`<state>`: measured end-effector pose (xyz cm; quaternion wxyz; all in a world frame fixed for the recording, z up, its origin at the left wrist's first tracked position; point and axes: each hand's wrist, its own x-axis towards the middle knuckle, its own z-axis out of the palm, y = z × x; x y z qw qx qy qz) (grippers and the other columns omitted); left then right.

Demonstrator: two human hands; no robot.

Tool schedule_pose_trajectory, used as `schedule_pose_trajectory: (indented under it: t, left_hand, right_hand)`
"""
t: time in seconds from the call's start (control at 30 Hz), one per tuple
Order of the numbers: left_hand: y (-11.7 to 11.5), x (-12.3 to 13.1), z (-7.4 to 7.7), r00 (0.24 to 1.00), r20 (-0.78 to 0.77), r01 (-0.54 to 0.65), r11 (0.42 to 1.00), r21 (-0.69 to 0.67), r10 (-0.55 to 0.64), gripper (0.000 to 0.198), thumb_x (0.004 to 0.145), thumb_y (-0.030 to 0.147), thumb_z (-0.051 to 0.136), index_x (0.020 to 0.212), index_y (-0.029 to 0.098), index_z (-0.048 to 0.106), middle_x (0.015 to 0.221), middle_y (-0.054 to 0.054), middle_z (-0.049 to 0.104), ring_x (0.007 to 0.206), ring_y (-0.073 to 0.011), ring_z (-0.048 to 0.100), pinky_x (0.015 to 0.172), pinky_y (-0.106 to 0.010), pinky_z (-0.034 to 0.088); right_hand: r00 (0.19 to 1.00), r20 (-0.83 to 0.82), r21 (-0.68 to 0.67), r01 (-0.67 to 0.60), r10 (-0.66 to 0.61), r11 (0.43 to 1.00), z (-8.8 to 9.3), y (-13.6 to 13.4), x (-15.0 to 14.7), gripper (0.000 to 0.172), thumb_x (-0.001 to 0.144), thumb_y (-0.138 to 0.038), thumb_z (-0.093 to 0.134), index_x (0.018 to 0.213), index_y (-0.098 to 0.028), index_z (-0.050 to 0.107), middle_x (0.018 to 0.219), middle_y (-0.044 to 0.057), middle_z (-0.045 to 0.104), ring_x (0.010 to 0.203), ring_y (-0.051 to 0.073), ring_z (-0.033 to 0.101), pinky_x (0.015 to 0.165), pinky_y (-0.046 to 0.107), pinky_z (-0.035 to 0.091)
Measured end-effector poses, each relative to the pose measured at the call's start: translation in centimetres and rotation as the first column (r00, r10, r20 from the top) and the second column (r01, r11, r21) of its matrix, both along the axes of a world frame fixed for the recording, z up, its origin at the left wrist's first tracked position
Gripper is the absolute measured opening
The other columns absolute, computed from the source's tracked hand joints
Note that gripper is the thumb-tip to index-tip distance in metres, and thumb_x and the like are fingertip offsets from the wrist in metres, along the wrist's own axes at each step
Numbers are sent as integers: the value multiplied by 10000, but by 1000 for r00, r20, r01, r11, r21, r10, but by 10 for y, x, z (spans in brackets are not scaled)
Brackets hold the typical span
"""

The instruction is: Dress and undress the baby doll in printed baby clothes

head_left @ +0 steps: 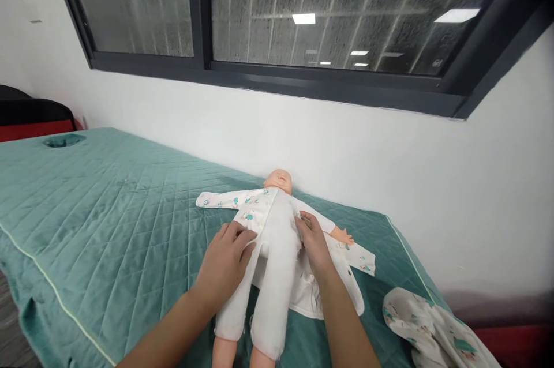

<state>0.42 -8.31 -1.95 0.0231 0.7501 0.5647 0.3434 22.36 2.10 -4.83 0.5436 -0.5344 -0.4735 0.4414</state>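
A baby doll (277, 252) lies on its back on a green quilted bed cover (108, 212), head toward the wall. It wears a white bodysuit, and an open patterned garment (242, 206) is spread under it. My left hand (225, 261) rests flat on the left flap of that garment beside the doll's hip, fingers stretched out. My right hand (314, 241) presses on the doll's right side, its fingers curled on the fabric edge. The doll's bare hand (344, 235) sticks out at the right.
A second patterned cloth (433, 330) lies crumpled at the bed's near right corner. A white wall and a dark-framed window (277, 74) stand right behind the bed. Dark and red furniture (30, 120) sits at the far left. A face hole (64, 140) dents the cover.
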Motion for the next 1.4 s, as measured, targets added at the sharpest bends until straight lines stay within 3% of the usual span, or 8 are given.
schedule_pose_trajectory:
  t: [0.2,0.37,0.53,0.73,0.87,1.1,1.27,1.4]
  left_hand:
    - [-3,14,15,988,108,116,993,-25,-113,303,993,246,348,1008,235,650,967,-40,627,846,-159,594,773,-300,486]
    - [-3,19,31,976,-59,195,960,-198,-210,318,983,346,400,846,249,670,836,-3,644,805,-163,606,680,-287,434]
    - [36,33,50,991,-25,132,991,-36,-133,297,994,321,374,950,227,652,944,-19,658,929,-173,599,803,-304,446]
    - [99,100,66,945,-143,286,955,-83,-295,262,967,246,394,1047,203,639,1083,-62,657,1052,-215,577,837,-324,459]
    - [126,158,60,747,-409,412,848,-334,-524,239,898,201,487,1086,159,629,1175,-122,624,1109,-273,562,826,-348,466]
    - [151,223,41,606,-516,368,788,-493,-606,288,813,185,603,1092,139,657,1174,-185,648,1073,-335,608,858,-429,469]
    - [168,214,44,621,-503,385,793,-472,-601,340,766,167,630,1106,166,623,1099,-142,682,990,-300,644,778,-371,488]
    - [175,196,48,640,-472,416,790,-451,-606,297,769,142,581,1059,192,620,991,-103,710,849,-265,674,718,-341,471]
  right_hand:
    - [993,91,6,72,-72,997,5,-5,-2,440,705,-413,638,1093,-205,633,931,33,696,892,219,613,769,301,468]
    - [990,108,32,84,-87,996,5,-5,-3,439,703,-405,632,1092,-200,629,904,28,691,864,217,608,762,301,460]
    - [974,224,45,38,-47,998,13,-11,1,398,742,-419,619,1083,-217,645,891,29,697,837,219,614,749,306,436]
    - [772,627,10,123,-103,992,45,-25,44,188,819,-406,545,783,-242,630,754,26,667,725,214,573,652,296,334]
    - [632,759,-62,307,-155,950,55,-31,91,302,817,-376,531,555,-227,546,608,38,603,574,187,478,597,301,270]
    - [739,670,-200,274,-73,941,40,-32,120,353,698,-296,634,397,-219,466,440,1,492,469,146,389,557,292,233]
    - [731,682,-265,247,0,932,29,-26,96,334,660,-368,681,445,-231,466,485,5,510,506,170,424,562,300,226]
    - [800,581,-181,309,-152,934,18,-18,96,293,603,-273,645,425,-228,416,457,-13,446,508,157,377,559,295,219]
